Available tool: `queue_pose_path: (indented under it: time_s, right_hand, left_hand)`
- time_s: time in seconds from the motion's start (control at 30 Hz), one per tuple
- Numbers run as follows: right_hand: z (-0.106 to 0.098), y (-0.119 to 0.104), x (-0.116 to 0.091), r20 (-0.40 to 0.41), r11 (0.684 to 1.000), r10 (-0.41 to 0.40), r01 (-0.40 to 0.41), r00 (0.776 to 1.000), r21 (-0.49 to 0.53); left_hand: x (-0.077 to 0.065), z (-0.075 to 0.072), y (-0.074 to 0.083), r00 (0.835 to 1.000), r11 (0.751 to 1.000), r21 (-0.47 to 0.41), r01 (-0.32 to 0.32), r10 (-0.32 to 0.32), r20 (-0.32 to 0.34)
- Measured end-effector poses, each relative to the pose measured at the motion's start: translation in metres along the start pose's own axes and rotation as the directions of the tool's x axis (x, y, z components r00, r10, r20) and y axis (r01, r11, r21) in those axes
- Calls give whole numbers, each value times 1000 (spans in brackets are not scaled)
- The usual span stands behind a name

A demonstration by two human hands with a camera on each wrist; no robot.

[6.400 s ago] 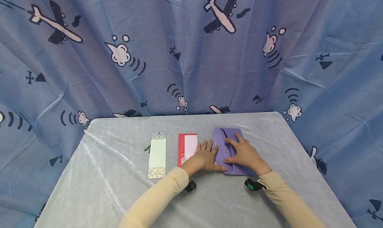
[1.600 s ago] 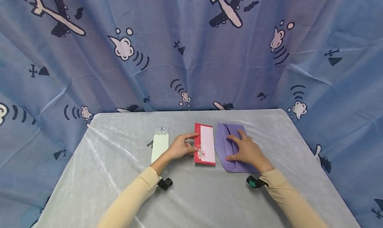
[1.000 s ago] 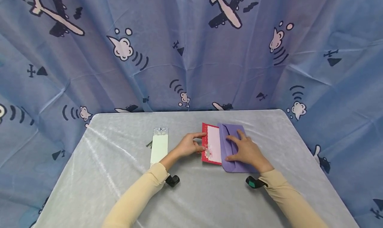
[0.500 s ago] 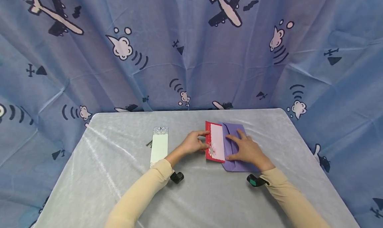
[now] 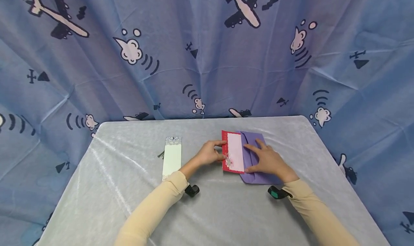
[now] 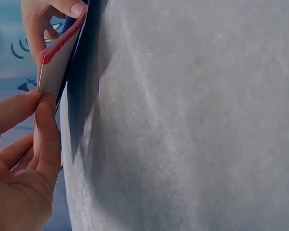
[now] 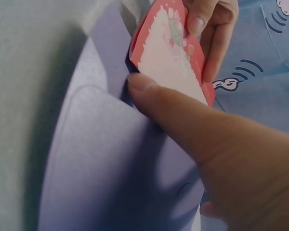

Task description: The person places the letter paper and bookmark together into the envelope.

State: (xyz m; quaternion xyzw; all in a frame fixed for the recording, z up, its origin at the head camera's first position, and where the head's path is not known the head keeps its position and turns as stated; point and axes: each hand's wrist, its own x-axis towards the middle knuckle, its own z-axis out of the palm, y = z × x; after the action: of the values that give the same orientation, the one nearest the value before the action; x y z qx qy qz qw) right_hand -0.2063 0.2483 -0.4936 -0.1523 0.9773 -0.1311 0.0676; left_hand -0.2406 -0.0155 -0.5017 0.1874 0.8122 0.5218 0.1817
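My left hand [image 5: 208, 153] pinches the left edge of a red card [image 5: 234, 152] with a pale pink panel and printed flowers. The card's right edge overlaps a purple envelope [image 5: 258, 179] at its opening. Over the envelope, my right hand [image 5: 270, 163] grips the front layer, thumb and forefinger at the mouth. In the right wrist view the thumb [image 7: 168, 108] lies across the envelope's edge beside the card [image 7: 171, 62]. The left wrist view shows the card [image 6: 58, 67] tilted up between both hands.
A pale green bookmark [image 5: 172, 156] with patterned ends and a dark tassel [image 5: 161, 154] lies left of the left hand. The table has a grey cloth [image 5: 226, 217]; a blue curtain [image 5: 207, 59] with airplanes hangs behind it. Each wrist carries a small black camera [image 5: 193, 190].
The left hand picked up the card and carried it right, until it overlapped the envelope. Over the last half second it barely moved. The right hand stayed on the envelope.
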Motion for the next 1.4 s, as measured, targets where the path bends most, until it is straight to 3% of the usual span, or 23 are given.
queue_pose_path:
  time_s: [0.27, 0.83, 1.4]
  right_hand:
    - [-5, 2, 2, 60, 1000, -7, 6, 998, 15]
    - [-7, 0, 3, 97, 1000, 15, -16, 995, 4]
    - [-9, -1, 3, 109, 1000, 10, -9, 994, -16]
  left_hand:
    - [1, 0, 2, 1000, 999, 36, -12, 13, -26]
    - [4, 5, 15, 998, 983, 186, 9, 3, -66]
    - [4, 7, 24, 996, 957, 290, -6, 32, -83]
